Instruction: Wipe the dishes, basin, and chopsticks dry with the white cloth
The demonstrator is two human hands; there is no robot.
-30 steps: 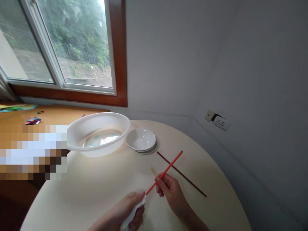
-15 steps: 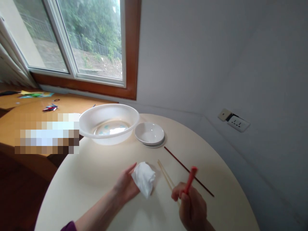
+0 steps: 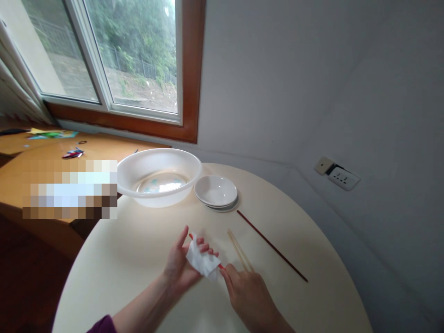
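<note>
My left hand (image 3: 178, 266) is palm up with its thumb raised, cradling a crumpled white tissue (image 3: 203, 262) in partly curled fingers. A slim red utensil (image 3: 221, 266) runs through the tissue; one red end pokes out near the left thumb, and the other reaches my right hand (image 3: 247, 291). That hand is closed on this end, and the tissue hides the utensil's middle, so its exact kind does not show. Just beyond the right hand lies a pair of pale chopsticks (image 3: 239, 249), their lower ends hidden by it. Farther right, dark brown chopsticks (image 3: 272, 245) lie slantwise.
A large translucent white basin (image 3: 159, 201) stands at the back of the round cream table (image 3: 138, 240). Stacked white dishes (image 3: 215, 190) sit beside it. A wooden desk (image 3: 104, 145) under the window holds small items. A wall socket (image 3: 343, 178) is at the right.
My right hand has moved left and down, bringing the red utensil from upright in the air into the tissue. My left fingers have curled up around the tissue.
</note>
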